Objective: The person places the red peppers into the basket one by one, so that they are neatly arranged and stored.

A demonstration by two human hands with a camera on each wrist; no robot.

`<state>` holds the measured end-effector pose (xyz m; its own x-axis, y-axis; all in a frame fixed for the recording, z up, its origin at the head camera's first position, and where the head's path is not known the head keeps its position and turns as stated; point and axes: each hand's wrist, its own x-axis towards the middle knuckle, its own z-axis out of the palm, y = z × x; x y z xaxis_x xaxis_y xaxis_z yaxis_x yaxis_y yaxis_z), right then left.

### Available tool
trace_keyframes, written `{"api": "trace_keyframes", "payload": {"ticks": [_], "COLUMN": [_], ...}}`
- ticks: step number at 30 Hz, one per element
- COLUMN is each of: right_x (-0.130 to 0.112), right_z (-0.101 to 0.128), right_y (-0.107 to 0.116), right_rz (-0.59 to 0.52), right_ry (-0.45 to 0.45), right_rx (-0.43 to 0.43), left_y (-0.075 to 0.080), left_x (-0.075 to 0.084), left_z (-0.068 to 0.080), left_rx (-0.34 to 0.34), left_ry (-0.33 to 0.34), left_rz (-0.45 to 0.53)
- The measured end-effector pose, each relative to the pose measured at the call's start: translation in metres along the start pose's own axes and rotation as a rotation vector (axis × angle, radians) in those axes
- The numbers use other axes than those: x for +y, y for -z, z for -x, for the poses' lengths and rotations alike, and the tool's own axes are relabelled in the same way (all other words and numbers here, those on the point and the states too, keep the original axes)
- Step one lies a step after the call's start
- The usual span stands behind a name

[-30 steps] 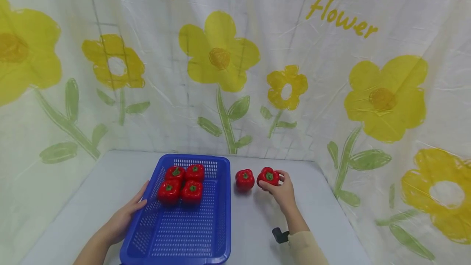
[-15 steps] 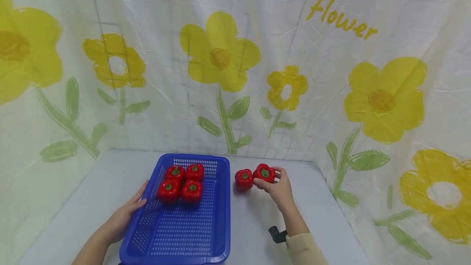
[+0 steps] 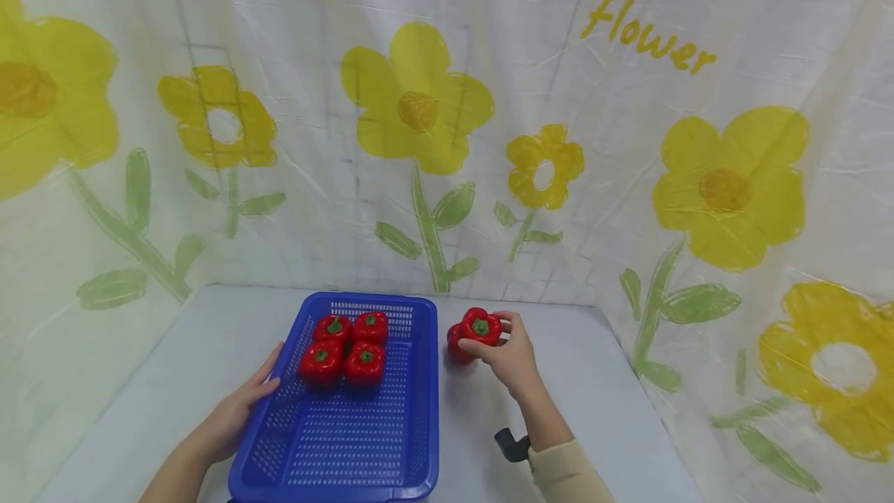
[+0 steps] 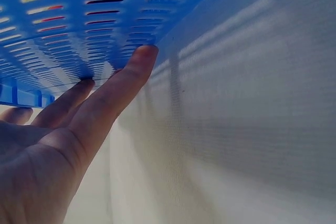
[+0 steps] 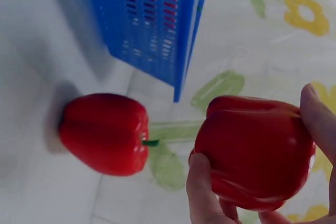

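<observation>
My right hand (image 3: 511, 355) grips a red bell pepper (image 3: 480, 327) between thumb and fingers, stem facing up. In the right wrist view that held pepper (image 5: 254, 153) is clear of the table, higher than a second red pepper (image 5: 105, 134) standing on it. From the head view the held one partly covers the second pepper (image 3: 457, 349). A blue plastic basket (image 3: 426, 410) stands left of both. Several red peppers (image 3: 364, 364) sit grouped in its far left part. My left hand (image 3: 226, 418) rests with extended fingers against the basket's left outer side, fingertips touching the slotted wall (image 4: 100, 30).
The white table (image 3: 559, 379) runs back to a white curtain (image 3: 594, 254) printed with yellow flowers. A dark wrist device (image 3: 513, 445) sticks out beside my right sleeve (image 3: 567, 472). The basket's right wall rises between the second pepper and the basket's inside.
My right hand has lifted its pepper and carried it left, from beside the second pepper to partly over it. The left hand and basket have stayed put.
</observation>
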<state>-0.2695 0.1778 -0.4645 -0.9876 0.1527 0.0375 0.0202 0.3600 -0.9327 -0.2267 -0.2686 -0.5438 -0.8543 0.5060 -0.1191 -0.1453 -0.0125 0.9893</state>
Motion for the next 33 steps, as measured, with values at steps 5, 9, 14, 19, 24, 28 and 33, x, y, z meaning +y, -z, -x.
{"api": "trace_keyframes", "payload": {"ticks": [5, 9, 14, 19, 24, 28, 33], "right_x": [-0.014, -0.020, -0.025, -0.035, -0.044, -0.051, -0.057], "right_z": [0.008, 0.014, 0.020, 0.026, 0.029, 0.031, 0.035], "right_y": [-0.010, -0.021, -0.034, -0.043, -0.049, -0.056, -0.071], "right_rz": [0.041, 0.055, 0.045, 0.048, 0.050, 0.076, 0.148], "right_ry": [0.029, 0.053, 0.087, 0.124, 0.140, 0.146, 0.166], "right_rx": [-0.024, -0.065, -0.138, -0.187, -0.188, -0.203, -0.240], "left_y": [-0.001, -0.003, -0.004, -0.005, -0.005, -0.005, -0.004], "left_x": [0.000, 0.001, 0.002, 0.002, 0.003, 0.004, 0.003], "left_z": [-0.001, -0.002, -0.001, 0.000, 0.000, 0.000, 0.000], "left_rx": [0.017, 0.048, 0.066, 0.063, 0.051, 0.043, 0.051], "left_ry": [-0.002, 0.007, 0.012, 0.016, 0.011, 0.004, 0.007], "left_rz": [-0.001, -0.002, -0.016, -0.007, -0.001, 0.000, -0.005]}}
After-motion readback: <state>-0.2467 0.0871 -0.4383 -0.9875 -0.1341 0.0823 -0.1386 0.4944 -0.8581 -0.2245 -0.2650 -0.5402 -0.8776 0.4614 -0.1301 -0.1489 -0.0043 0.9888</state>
